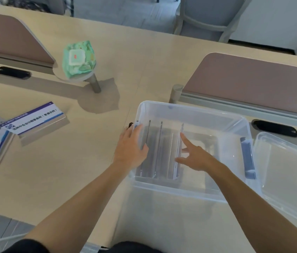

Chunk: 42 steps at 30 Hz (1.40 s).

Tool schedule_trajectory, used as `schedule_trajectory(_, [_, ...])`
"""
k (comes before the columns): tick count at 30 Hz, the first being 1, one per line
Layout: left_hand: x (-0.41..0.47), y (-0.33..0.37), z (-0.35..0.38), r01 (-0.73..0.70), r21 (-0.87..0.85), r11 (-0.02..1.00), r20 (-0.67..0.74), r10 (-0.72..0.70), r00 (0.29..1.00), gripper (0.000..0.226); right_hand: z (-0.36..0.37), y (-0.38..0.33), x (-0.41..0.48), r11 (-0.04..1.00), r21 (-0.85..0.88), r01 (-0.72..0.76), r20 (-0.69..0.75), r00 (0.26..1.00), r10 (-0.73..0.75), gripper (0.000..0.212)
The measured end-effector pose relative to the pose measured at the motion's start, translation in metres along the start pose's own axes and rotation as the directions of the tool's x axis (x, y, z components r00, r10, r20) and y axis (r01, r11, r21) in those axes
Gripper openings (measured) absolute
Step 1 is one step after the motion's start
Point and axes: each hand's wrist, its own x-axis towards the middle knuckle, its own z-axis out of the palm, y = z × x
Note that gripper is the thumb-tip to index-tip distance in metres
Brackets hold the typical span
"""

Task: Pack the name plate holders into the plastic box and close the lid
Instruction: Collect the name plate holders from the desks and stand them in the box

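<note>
1. Name plate holders in the box (162,148): we count about three clear acrylic ones standing on edge in a row against the left wall of the plastic box (189,190). The right half of the box floor is bare.
2. Our right hand (196,157) is inside the box, fingers spread and grasping nothing, index tip touching the top edge of the rightmost holder.
3. Our left hand (132,147) lies flat over the box's left rim, fingers loosely extended, holding nothing.
4. Two more name plate holders on the table (32,119), with printed inserts, lie overlapping well to the left, not yet packed.
5. The lid (290,172) lies off, just beside the box's right wall.
6. Further out: a wet wipes pack (78,59) on a small round stand, clear of our work.
7. Risks, as we judge them: the standing row has no support on its right, so letting go could tip it domino-fashion into the bare half. Any holder left leaning high could stop the lid seating.
</note>
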Motion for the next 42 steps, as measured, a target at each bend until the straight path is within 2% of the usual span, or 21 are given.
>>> schedule_trajectory(3, [-0.002, 0.007, -0.005, -0.01, 0.0, 1.0, -0.005, 0.01, 1.0, 0.063, -0.004, 0.004, 0.0, 0.998, 0.059, 0.008, 0.065, 0.998, -0.012, 0.108])
schedule_trajectory(10, [-0.003, 0.009, -0.004, 0.044, -0.013, 0.999, 0.002, -0.044, 0.999, 0.063, 0.004, -0.007, -0.002, 0.995, -0.014, 0.099, 0.15, 0.984, -0.096, 0.114])
schedule_trajectory(18, [-0.002, 0.008, -0.003, 0.07, -0.031, 0.997, 0.0, -0.07, 0.998, 0.07, 0.009, -0.014, 0.003, 0.993, -0.004, 0.121, 0.133, 0.984, -0.119, 0.114])
schedule_trajectory(39, [-0.002, 0.005, -0.001, 0.05, -0.022, 0.998, -0.003, -0.05, 0.999, 0.071, 0.012, -0.02, 0.0, 0.995, 0.046, 0.093, 0.097, 0.991, -0.097, 0.107])
schedule_trajectory(41, [-0.001, 0.006, 0.0, 0.038, 0.085, 0.996, 0.002, -0.038, 0.999, 0.068, 0.012, -0.021, 0.0, 0.994, 0.051, 0.093, 0.093, 0.991, -0.097, 0.106])
schedule_trajectory(42, [-0.001, 0.006, 0.002, -0.031, 0.238, 0.971, -0.008, 0.034, 0.999, 0.066, 0.012, -0.021, -0.001, 0.994, 0.054, 0.091, 0.089, 0.991, -0.096, 0.105])
